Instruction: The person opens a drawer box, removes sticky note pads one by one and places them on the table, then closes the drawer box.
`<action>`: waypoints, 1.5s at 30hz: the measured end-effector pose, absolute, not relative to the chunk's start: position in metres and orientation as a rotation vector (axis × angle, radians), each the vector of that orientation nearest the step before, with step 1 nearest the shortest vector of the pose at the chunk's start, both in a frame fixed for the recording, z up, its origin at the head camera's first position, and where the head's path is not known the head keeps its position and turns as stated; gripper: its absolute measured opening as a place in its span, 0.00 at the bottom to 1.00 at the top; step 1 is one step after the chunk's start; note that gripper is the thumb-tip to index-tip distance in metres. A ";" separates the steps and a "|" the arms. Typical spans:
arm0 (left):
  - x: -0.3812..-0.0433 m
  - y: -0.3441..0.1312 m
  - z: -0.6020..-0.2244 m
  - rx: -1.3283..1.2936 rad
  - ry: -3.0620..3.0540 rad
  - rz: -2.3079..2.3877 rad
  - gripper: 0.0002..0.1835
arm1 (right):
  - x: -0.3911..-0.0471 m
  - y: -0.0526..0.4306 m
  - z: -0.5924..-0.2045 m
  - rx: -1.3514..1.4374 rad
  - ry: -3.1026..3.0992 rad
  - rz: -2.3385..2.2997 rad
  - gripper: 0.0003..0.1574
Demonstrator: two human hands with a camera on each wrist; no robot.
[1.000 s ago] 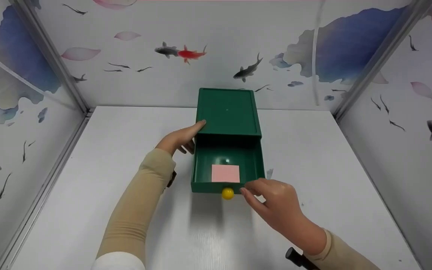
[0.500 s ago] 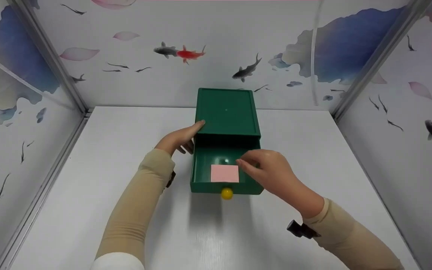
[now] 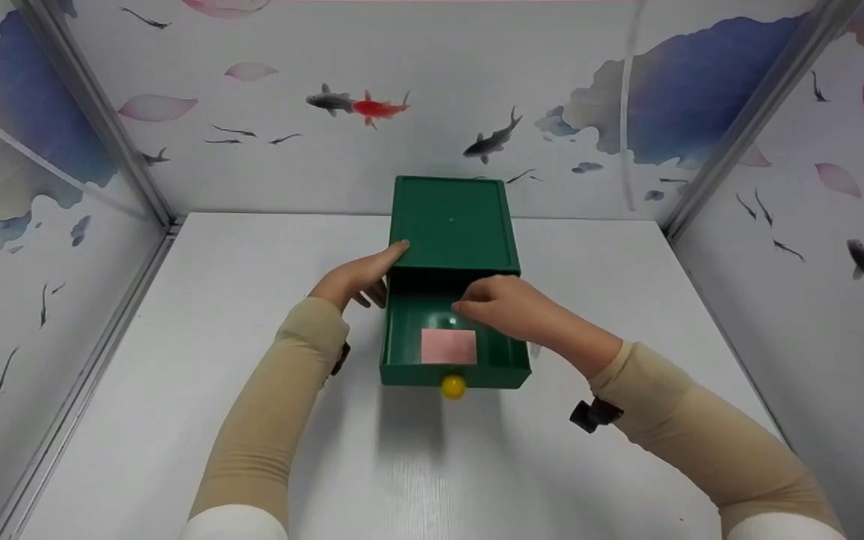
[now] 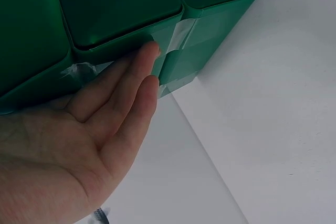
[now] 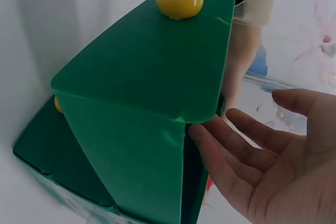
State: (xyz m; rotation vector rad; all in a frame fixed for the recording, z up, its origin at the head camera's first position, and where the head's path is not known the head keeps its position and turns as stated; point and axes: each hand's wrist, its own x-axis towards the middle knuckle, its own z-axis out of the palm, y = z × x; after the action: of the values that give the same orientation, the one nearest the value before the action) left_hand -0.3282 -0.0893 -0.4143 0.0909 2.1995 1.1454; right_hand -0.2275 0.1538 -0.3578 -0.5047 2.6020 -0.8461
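Observation:
A green drawer box stands at the back of the white table, its top drawer pulled out. The drawer has a round yellow knob on its front. A pink paper square shows inside, near the front wall. My left hand rests on the box's left side, thumb on the top edge and fingers fairly straight along the side. My right hand is over the open drawer, behind the pink paper. Its fingers are loosely bent, with nothing seen between them.
A second yellow knob shows on a lower drawer in the right wrist view. Clear tape crosses the seams on the box's side. Printed walls with metal corner posts enclose the white table at the back and sides.
My right hand has moved from the drawer's front right corner up and inward, over the drawer interior. My left hand, the drawer and the pink paper have stayed in place.

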 end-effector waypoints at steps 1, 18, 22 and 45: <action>-0.328 -0.089 -0.414 0.092 2.200 1.148 0.53 | -0.230 0.153 -0.359 -0.511 2.590 -0.829 0.25; -0.329 -0.089 -0.413 0.094 2.204 1.132 0.53 | -0.260 0.145 -0.383 -0.398 2.493 -0.690 0.23; -0.329 -0.089 -0.413 0.088 2.203 1.141 0.53 | -0.261 0.143 -0.384 -0.396 2.475 -0.692 0.23; -0.328 -0.090 -0.414 0.096 2.211 1.135 0.52 | -0.259 0.144 -0.382 -0.446 2.468 -0.626 0.15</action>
State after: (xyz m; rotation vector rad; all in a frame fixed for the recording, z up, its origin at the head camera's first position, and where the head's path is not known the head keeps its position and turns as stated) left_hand -0.3282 -0.0900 -0.4140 0.0962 2.2113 1.1348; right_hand -0.2589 0.1440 -0.3822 -0.4456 2.4684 -0.6256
